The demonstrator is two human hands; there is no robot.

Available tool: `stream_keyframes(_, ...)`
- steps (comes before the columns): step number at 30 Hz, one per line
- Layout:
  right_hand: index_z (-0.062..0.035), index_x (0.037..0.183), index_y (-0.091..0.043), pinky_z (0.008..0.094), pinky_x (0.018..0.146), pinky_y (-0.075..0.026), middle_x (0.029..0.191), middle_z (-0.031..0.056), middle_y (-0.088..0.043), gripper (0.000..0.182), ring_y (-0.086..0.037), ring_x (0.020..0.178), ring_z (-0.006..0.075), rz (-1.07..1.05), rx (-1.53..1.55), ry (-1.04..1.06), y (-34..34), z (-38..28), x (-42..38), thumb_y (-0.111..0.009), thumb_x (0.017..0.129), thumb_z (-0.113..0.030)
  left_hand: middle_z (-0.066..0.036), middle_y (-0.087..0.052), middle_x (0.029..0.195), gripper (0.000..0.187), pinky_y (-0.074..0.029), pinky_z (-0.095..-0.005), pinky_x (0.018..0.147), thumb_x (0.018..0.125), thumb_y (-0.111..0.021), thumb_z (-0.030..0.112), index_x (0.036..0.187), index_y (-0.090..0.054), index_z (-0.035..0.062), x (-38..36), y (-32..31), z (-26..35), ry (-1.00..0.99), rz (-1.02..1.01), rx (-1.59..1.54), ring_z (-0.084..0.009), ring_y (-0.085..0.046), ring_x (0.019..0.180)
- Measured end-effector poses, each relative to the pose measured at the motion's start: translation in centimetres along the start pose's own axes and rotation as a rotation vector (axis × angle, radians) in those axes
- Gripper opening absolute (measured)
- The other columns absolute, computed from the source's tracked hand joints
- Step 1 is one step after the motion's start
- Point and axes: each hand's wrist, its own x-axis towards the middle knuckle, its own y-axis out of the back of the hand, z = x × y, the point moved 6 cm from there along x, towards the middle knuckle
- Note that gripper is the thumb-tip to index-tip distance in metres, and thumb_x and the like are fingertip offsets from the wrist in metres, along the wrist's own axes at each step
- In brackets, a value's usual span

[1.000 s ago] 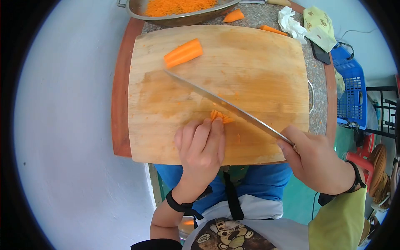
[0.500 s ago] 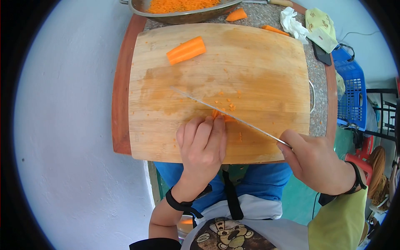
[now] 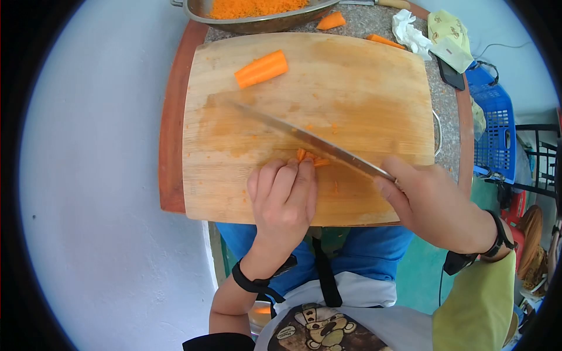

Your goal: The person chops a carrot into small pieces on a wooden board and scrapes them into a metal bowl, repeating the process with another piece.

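Near the front edge of a wooden cutting board (image 3: pixel 374 70), my left hand (image 3: pixel 285 196) presses with curled fingers on thin carrot strips (image 3: pixel 316 159). My right hand (image 3: pixel 430 202) is closed round the handle of a long knife (image 3: pixel 328 147). Its blade slants up and left across the board, just beyond my left fingertips, and its tip is blurred. Small carrot bits lie beside the blade. A thick carrot piece (image 3: pixel 261 68) rests at the board's upper left.
Behind the board are a metal bowl of chopped carrot (image 3: pixel 252 24), a carrot chunk (image 3: pixel 331 21), another knife's handle (image 3: pixel 393 3), crumpled tissue (image 3: pixel 411 34) and a phone (image 3: pixel 451 73). A blue basket (image 3: pixel 493 126) stands at the right, a wall at the left.
My right hand and the knife have shifted slightly up and left, and the blade now shows its broad side. My left hand stays nearly in place on the carrot strips.
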Motion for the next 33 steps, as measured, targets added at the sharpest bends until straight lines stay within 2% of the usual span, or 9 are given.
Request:
stream_keyframes(3,-0.0033,0.085,-0.044,0.0427,0.047,-0.045,0.056,0.0146,-0.053,0.013,-0.057,0.053,0.0352,0.041,-0.049,0.017,0.6,0.1,-0.8,-0.054,0.085,-0.011,-0.006,-0.059,0.081,0.018,-0.039,-0.0326,0.072,0.067,-0.07,-0.001,0.085,-0.066,0.0009,-0.2,0.0,-0.1,0.0,0.024,-0.018,-0.0224,-0.056,0.079)
stream_keyframes(10,-0.0035,0.085,-0.044,0.0439,0.047,-0.044,0.058,0.0156,-0.055,0.013,-0.056,0.055,0.0363,0.003,-0.073,0.043,0.4,-0.2,-2.0,-0.054,0.086,-0.011,-0.008,-0.058,0.082,0.019,-0.04,-0.0332,0.074,0.067,-0.068,0.001,0.086,-0.064,-0.0005,-0.4,0.1,-0.1,-0.024,0.046,-0.014,-0.022,-0.054,0.079)
stream_keyframes(19,-0.0041,0.082,-0.043,0.0417,0.043,-0.044,0.056,0.0136,-0.054,0.014,-0.056,0.051,0.0333,-0.01,-0.171,0.058,-0.1,-0.3,-2.0,-0.054,0.085,-0.011,-0.008,-0.059,0.083,0.019,-0.04,-0.0338,0.073,0.067,-0.068,0.0,0.085,-0.064,-0.0004,-0.6,0.2,-0.3,-0.019,0.075,-0.048,-0.0221,-0.055,0.079)
stream_keyframes(24,-0.004,0.08,-0.042,0.0389,0.041,-0.043,0.058,0.0118,-0.054,0.014,-0.057,0.049,0.0311,0.051,-0.242,0.102,-0.6,-0.7,-2.1,-0.056,0.079,-0.005,-0.008,-0.06,0.083,0.019,-0.04,-0.034,0.072,0.066,-0.068,0.0,0.085,-0.064,-0.0004,-0.5,0.1,-0.3,-0.016,0.066,-0.05,-0.0222,-0.055,0.078)
stream_keyframes(30,-0.0024,0.079,-0.041,0.0382,0.041,-0.044,0.057,0.0113,-0.054,0.015,-0.057,0.049,0.031,-0.026,-0.268,0.069,-1.0,-0.9,-1.5,-0.055,0.074,-0.001,-0.008,-0.06,0.083,0.019,-0.04,-0.034,0.073,0.065,-0.068,0.0,0.084,-0.064,-0.0011,-0.3,0.1,-0.2,-0.02,0.046,-0.051,-0.0222,-0.055,0.078)
stream_keyframes(33,-0.0023,0.08,-0.041,0.0395,0.041,-0.044,0.056,0.0133,-0.053,0.014,-0.057,0.05,0.0326,0.016,-0.251,0.083,-1.4,-1.3,-1.3,-0.055,0.079,-0.004,-0.008,-0.06,0.083,0.019,-0.04,-0.0341,0.073,0.065,-0.069,0.0,0.084,-0.064,-0.0006,-0.3,0.3,-0.1,-0.022,0.045,-0.051,-0.0222,-0.055,0.078)
